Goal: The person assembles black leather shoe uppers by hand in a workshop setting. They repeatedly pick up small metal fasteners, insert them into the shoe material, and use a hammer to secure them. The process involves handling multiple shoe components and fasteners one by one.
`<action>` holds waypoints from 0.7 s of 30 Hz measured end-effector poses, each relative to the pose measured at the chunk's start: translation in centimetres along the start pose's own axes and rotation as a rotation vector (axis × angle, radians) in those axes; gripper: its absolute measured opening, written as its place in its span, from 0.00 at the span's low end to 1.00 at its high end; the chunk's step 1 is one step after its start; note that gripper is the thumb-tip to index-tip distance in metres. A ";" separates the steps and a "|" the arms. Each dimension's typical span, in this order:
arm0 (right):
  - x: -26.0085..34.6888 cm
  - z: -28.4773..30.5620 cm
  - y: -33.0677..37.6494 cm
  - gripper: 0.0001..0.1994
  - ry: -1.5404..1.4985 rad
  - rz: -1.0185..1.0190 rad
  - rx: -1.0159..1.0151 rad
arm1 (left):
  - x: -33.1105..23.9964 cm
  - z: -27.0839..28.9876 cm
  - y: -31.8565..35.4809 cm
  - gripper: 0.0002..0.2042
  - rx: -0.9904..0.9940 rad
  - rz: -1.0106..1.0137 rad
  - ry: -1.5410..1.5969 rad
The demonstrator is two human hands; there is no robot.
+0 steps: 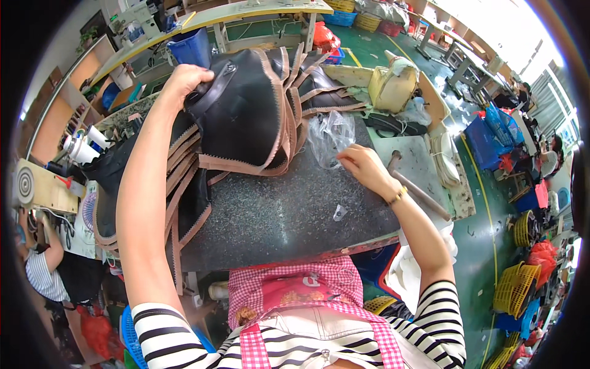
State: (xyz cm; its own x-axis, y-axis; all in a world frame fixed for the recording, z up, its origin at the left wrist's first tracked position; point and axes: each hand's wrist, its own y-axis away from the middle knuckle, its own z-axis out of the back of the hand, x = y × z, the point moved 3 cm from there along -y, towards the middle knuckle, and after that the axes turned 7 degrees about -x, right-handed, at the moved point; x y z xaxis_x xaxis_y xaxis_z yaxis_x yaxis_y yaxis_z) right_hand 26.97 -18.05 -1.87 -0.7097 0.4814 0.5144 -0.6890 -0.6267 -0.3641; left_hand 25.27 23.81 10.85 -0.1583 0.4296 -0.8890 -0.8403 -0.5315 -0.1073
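Observation:
My left hand (pixel 189 83) is closed on the upper left of a black leather-like piece (pixel 236 117), beside a short black strap (pixel 221 83) on it. This piece has brown, zigzag-cut edges and is lifted and bent over the worktable. Several similar layered pieces (pixel 184 157) hang below and to its left, and more fan out behind it. My right hand (pixel 370 173) is over the table, fingers bent together at the lower edge of a crumpled clear plastic bag (pixel 332 136). Whether they pinch the bag is hard to see.
The dark, scuffed worktable (pixel 276 215) bears a small clear scrap (pixel 339 213). Right of my right hand lies a hammer (pixel 421 194). Beyond are a coil of pale strips (pixel 444 158) and a yellowish padded block (pixel 393 86). A blue bin (pixel 189 46) stands behind; another person (pixel 46 270) is at far left.

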 end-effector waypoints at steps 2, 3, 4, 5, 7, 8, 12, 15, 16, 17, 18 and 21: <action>-0.9 -2.7 -1.6 0.09 0.093 -0.054 0.144 | -1.7 0.7 2.4 0.13 -0.140 -0.076 0.121; -1.6 -3.1 -1.8 0.09 0.145 -0.063 0.101 | -2.6 1.3 3.6 0.12 -0.372 -0.386 -0.181; -1.7 -3.2 -1.8 0.09 0.174 -0.115 0.167 | -4.0 0.8 7.1 0.09 -0.540 -0.630 -0.312; -1.8 -3.1 -1.6 0.09 0.205 -0.168 0.233 | -5.1 -0.3 10.6 0.08 -0.536 -0.716 -0.239; -1.7 -2.9 -1.3 0.09 0.102 -0.202 0.153 | -5.0 -2.6 17.0 0.07 -0.340 -0.675 -0.113; -1.5 -2.6 -1.1 0.09 0.031 -0.239 0.089 | -4.3 -4.1 19.7 0.06 -0.167 -0.589 -0.143; -1.0 -1.5 0.9 0.03 -0.464 -0.366 -0.409 | 0.5 -11.7 24.2 0.13 0.198 -0.518 0.021; 2.4 -0.6 2.7 0.04 -0.954 -0.477 -0.342 | 1.4 -15.3 23.9 0.15 0.284 -0.311 0.286; 3.7 -0.4 3.7 0.05 -1.091 -0.499 -0.301 | 1.4 -16.4 23.9 0.14 0.332 -0.233 0.422; 4.7 -0.9 4.6 0.06 -1.226 -0.503 -0.266 | 1.3 -17.1 23.9 0.14 0.374 -0.153 0.552; 6.1 -1.2 5.4 0.06 -1.213 -0.540 -0.256 | 1.4 -17.4 24.0 0.13 0.411 -0.071 0.681; 8.4 -1.4 6.3 0.07 -1.164 -0.529 -0.206 | 1.9 -16.5 25.5 0.10 0.434 0.052 0.720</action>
State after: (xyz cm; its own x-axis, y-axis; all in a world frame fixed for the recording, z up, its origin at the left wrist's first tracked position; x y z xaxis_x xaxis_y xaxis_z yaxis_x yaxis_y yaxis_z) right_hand 16.43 -17.11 -0.92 0.1266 -0.2377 0.9630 -0.9286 -0.3699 0.0307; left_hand 12.13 -0.96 -0.97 0.0432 -0.2361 -0.9708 -0.9891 -0.1470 -0.0083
